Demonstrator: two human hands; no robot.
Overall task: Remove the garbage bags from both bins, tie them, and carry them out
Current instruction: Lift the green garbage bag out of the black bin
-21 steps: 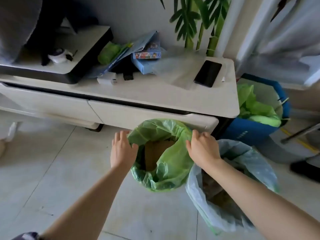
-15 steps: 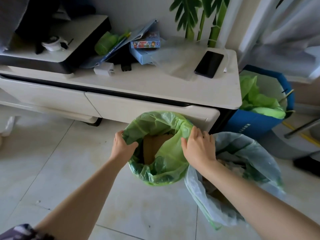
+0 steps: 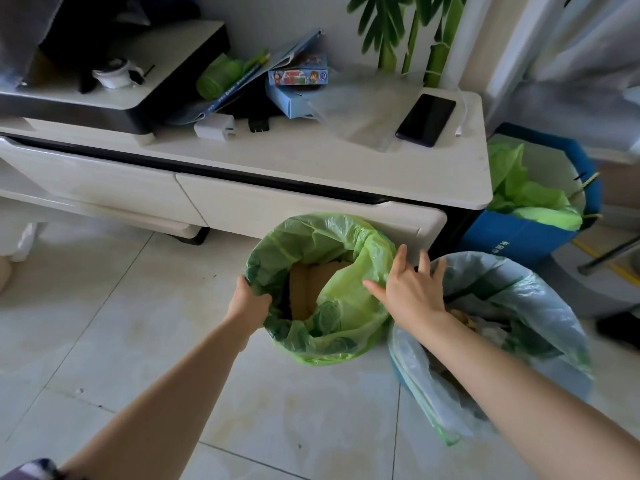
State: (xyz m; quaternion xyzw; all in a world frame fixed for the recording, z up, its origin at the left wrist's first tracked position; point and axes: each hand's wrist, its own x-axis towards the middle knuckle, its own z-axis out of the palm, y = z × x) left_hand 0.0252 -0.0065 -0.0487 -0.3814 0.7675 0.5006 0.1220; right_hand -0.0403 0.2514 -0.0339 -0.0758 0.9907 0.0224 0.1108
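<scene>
Left hand (image 3: 247,301) gripping the near-left rim of the green bag (image 3: 332,306). Right hand (image 3: 410,292) spread open, fingers straight, resting on the bag's right rim. Between the hands, the bag's mouth; just right of the right hand, the pale bag (image 3: 502,327).

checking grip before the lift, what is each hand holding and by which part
The left hand grips the green garbage bag by its left rim. The right hand holds nothing; its fingers are spread over the bag's right rim.
</scene>
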